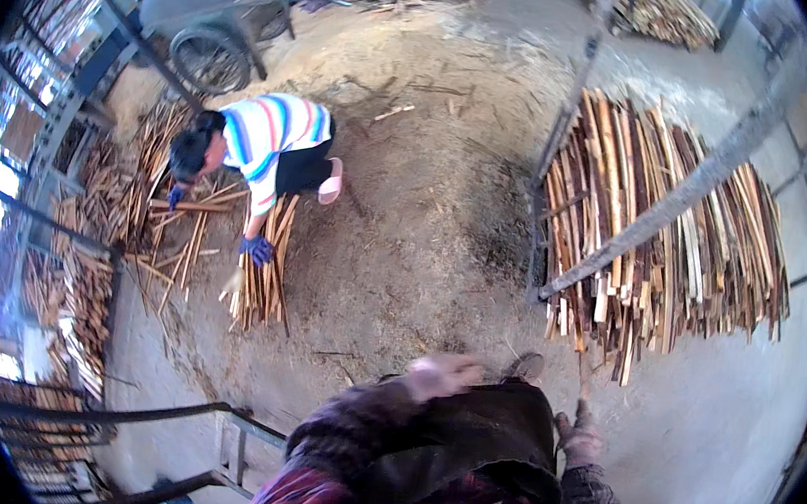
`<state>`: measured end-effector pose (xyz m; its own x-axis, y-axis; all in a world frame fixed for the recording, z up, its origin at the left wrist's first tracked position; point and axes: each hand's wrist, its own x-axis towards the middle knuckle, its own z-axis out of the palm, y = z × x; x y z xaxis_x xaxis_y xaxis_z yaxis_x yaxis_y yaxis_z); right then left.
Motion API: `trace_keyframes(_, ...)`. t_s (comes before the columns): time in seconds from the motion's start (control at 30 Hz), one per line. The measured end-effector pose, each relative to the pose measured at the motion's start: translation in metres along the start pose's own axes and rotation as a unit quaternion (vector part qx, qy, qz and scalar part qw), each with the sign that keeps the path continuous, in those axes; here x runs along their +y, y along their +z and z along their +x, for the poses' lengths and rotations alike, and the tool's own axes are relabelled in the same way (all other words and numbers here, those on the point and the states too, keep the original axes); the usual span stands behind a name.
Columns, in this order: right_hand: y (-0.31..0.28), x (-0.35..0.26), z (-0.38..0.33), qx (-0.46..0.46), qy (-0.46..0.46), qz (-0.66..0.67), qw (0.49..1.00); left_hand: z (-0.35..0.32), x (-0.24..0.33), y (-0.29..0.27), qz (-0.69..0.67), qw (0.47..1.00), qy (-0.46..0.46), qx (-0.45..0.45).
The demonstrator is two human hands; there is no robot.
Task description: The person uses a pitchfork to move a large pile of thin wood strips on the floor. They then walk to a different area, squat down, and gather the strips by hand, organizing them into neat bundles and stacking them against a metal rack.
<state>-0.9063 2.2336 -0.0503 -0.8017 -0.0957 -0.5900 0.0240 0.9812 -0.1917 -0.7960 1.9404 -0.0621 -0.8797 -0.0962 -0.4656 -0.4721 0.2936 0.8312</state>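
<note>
My right hand (582, 442), in a pale glove or covering, is low beside my dark apron (472, 446). It appears closed around the near end of a narrow wooden stick (585, 377), which points away toward a big stack of wooden sticks (666, 230) in a metal frame. My left hand (444, 376) is raised in front of the apron, apart from the wood. Motion smears its fingers, and I make out nothing in it.
A metal bar (664, 211) slants across the stack. At left, a person (277, 145) with blue gloves bends over a bundle of sticks (263, 277), near loose wood piles (83, 307). Metal rails (228, 421) stand at my lower left; a wheeled cart (210, 55) is farther back.
</note>
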Motion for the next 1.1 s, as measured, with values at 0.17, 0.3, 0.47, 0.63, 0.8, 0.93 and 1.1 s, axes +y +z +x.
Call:
trace_keyframes(0.17, 0.036, -0.038, 0.017, -0.084, -0.108, -0.083, 0.987, -0.237, -0.237, -0.041, 0.074, 0.857, -0.216, 0.461)
trace_keyframes(0.3, 0.05, -0.079, 0.044, -0.126, -0.225, -0.182, 0.949, -0.372, -0.225, -0.056, 0.098, 0.65, -0.439, 0.612)
trace_keyframes(0.47, 0.075, -0.168, 0.056, -0.168, -0.259, -0.322, 0.895, -0.375, -0.222, 0.011, -0.072, 0.625, -0.462, 0.625)
trace_keyframes(0.63, 0.115, -0.233, 0.097, -0.226, -0.342, -0.306, 0.859, -0.254, -0.224, 0.021, -0.335, 0.607, -0.409, 0.594)
trace_keyframes(0.8, 0.11, -0.3, 0.098, -0.234, -0.32, -0.349, 0.849, -0.211, -0.19, -0.09, -0.244, 0.698, -0.418, 0.528)
trace_keyframes(0.93, 0.115, -0.329, 0.127, -0.257, -0.281, -0.379, 0.843, -0.212, -0.236, -0.126, -0.312, 0.654, -0.392, 0.567)
trace_keyframes(1.1, 0.133, -0.403, 0.115, -0.293, -0.238, -0.366, 0.85, -0.278, -0.242, -0.129, -0.24, 0.6, -0.517, 0.561)
